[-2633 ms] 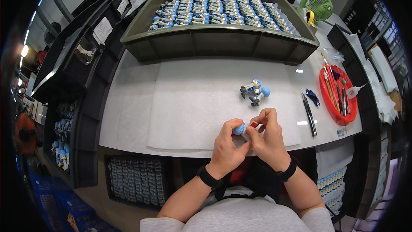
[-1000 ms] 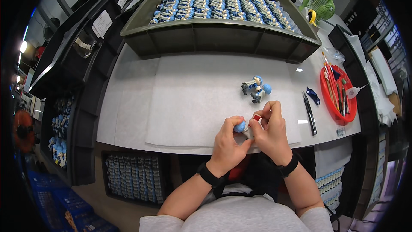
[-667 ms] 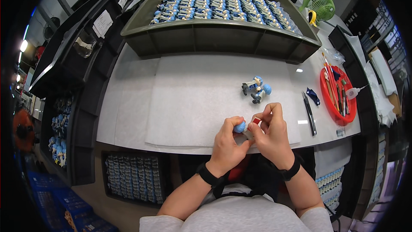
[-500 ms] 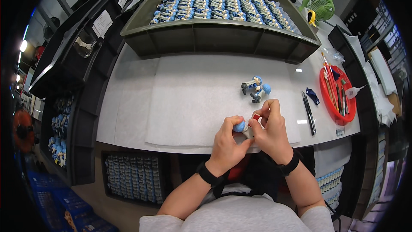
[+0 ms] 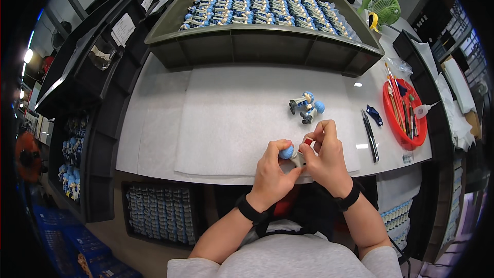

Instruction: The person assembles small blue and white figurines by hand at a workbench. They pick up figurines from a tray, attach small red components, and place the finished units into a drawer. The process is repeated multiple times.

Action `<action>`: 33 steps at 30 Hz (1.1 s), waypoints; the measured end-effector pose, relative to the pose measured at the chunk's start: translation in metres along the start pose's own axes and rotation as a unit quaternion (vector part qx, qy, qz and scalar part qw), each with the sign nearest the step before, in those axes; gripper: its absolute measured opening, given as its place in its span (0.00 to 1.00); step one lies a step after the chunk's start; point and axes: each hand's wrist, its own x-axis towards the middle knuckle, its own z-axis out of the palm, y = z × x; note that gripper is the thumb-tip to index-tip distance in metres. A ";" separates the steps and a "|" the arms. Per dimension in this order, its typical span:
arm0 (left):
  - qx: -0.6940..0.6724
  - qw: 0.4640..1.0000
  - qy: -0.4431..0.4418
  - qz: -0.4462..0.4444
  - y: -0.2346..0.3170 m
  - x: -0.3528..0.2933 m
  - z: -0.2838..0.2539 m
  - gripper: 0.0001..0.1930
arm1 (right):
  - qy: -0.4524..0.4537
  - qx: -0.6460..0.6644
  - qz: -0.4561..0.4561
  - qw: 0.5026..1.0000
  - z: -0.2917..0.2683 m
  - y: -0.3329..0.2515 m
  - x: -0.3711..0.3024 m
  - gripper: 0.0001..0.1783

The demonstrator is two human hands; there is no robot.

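Near the front edge of the table, my left hand point(image 5: 272, 174) is closed round a small figurine point(image 5: 286, 152) with blue hair and a pale body. My right hand point(image 5: 329, 160) pinches a small red piece with a light edge point(image 5: 308, 141) close against the figurine's body. Fingers hide most of the figurine's lower part, so I cannot tell exactly where the red piece touches it. Beyond my hands, two more blue-haired figurines lie side by side on the white sheet, a farther figurine point(image 5: 307, 96) and a nearer figurine point(image 5: 319, 107).
A large dark tray point(image 5: 267, 46) with rows of figurines stands at the back. On the right are a black pen point(image 5: 370, 136), a dark blue scrap point(image 5: 374, 115) and a red basket point(image 5: 405, 143) of brushes. Black bins point(image 5: 100, 144) line the left side.
Both hands stay in nearly the same place and keep their grips. The figurine and the red piece shift only very slightly.
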 end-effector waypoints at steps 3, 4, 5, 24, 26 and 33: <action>0.012 1.000 -0.002 0.006 -0.003 0.001 0.001 0.26 | -0.017 0.025 0.005 1.000 0.001 -0.001 -0.005 0.18; 0.006 1.000 -0.002 0.004 -0.003 0.000 0.000 0.26 | -0.024 0.005 0.021 0.999 -0.002 -0.005 -0.001 0.18; 0.001 1.000 -0.003 0.001 -0.002 0.000 0.000 0.26 | -0.031 -0.015 0.037 0.999 -0.003 -0.006 0.002 0.18; -0.062 0.998 -0.013 -0.012 -0.003 0.001 -0.001 0.26 | 0.007 0.029 0.036 0.999 -0.004 0.000 0.000 0.18; -0.053 0.998 -0.010 -0.013 -0.001 0.002 -0.002 0.26 | -0.005 0.038 0.037 0.999 -0.006 -0.011 -0.005 0.19; -0.067 0.998 -0.009 -0.019 -0.002 0.001 0.000 0.27 | 0.024 -0.014 0.035 0.999 -0.002 -0.003 0.004 0.18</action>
